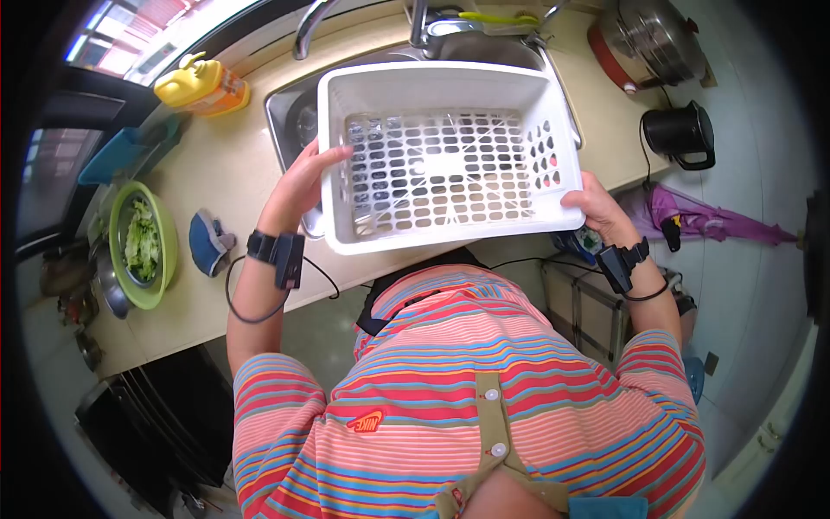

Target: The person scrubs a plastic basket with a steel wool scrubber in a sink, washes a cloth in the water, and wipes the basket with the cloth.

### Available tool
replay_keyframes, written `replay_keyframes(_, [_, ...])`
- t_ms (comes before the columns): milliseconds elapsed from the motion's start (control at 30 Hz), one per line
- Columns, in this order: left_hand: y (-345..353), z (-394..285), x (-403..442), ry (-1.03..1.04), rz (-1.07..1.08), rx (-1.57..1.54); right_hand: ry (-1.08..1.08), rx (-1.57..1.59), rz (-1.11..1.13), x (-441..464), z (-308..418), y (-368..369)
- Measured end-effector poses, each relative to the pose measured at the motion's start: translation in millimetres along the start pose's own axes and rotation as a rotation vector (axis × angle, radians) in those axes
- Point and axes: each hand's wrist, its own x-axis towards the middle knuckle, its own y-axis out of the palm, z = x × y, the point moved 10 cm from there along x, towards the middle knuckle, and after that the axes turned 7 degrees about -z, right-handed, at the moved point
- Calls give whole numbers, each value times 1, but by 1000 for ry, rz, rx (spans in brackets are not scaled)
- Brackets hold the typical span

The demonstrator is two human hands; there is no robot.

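Observation:
A white plastic basket (pixel 450 235) with a slotted bottom is held over the sink (pixel 278 111) and the counter's front edge. My left hand (pixel 304 180) grips its left side, with the thumb over the rim. At the lower right corner, my right hand (pixel 598 206) holds the basket with the thumb on the rim and the other fingers hidden behind the wall. The basket's inside shows nothing in it; the sink and counter are partly visible through the slots.
On the left counter (pixel 216 311) are a green basin (pixel 169 251) of chopped greens, a blue cloth (pixel 207 244) and a yellow bottle (pixel 203 86). Faucets (pixel 316 26) stand behind the sink. To the right are a steel pot (pixel 653 43), a black kettle (pixel 679 134) and a purple umbrella (pixel 709 218).

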Motion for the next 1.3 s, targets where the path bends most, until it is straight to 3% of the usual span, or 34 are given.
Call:
replay_keyframes(167, [-86,-24,-59,51,-267,53,3,-13,204,36,-6,86])
replay_keyframes(267, [-106,-59,-98,309,-397,43,15,31,305,73,-27,121])
replay_keyframes(500, [-134,-92,-153,553,-572,118,161,0,369,153,-14,187])
replay_keyframes(567, [-117,-105,-165,596,-672,179,15,-282,157,213,-22,163])
replay_keyframes(600, [-118,-104,-165,628,-676,159,23,-273,171,238,-32,165])
replay_keyframes(667, [-108,-106,-164,668,-735,209,-425,-916,163,277,-22,186])
replay_keyframes(767, [-102,-105,-164,694,-835,287,-626,-1119,250,278,-41,231])
replay_keyframes(833, [-104,-102,-161,698,-885,284,-552,-1221,388,290,-77,252])
replay_keyframes(900, [-107,-95,-156,682,-882,254,-727,-1492,447,270,-105,270])
replay_keyframes(967, [-109,-93,-157,678,-999,315,-682,-1601,598,273,-140,279])
replay_keyframes(1067, [-113,-87,-154,678,-1026,331,-418,-1814,570,283,-155,267])
replay_keyframes(1100, [-114,-86,-155,684,-1032,357,-523,-1805,577,299,-162,270])
replay_keyframes(1167, [-124,-81,-157,668,-1043,351,-343,-1555,816,335,-177,266])
replay_keyframes(1233, [-131,-73,-158,656,-1048,327,-233,-1282,753,335,-143,248])
replay_keyframes(1300, [-141,-69,-164,687,-1059,328,-138,-822,515,333,-112,223])
